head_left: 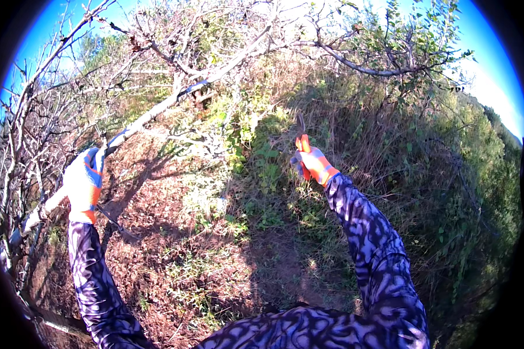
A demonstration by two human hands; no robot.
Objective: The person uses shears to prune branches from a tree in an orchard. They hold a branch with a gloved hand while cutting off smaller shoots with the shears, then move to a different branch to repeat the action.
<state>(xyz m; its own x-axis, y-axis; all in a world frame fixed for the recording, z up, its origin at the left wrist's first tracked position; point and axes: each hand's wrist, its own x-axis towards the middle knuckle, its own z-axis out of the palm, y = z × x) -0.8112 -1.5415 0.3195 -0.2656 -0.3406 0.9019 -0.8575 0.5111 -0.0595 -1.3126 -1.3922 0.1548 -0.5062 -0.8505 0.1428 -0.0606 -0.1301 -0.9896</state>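
My left hand (84,181), in an orange and grey work glove, grips a thick pale tree branch (150,114) at the left. The branch slants from the lower left up to the top middle. In my right hand (313,161), gloved alike, is a cutting tool (301,131), seemingly pruning shears, with orange handles and a dark blade pointing up. The tool is held in the air, apart from the branch; whether its blades are parted I cannot tell.
Bare, tangled twigs (22,109) crowd the left side. A curved branch (367,70) crosses the upper right, with leafy shoots beyond. Dry grass (358,131) and green weeds (266,161) cover the slope ahead. Dead leaves (144,257) lie on the ground below.
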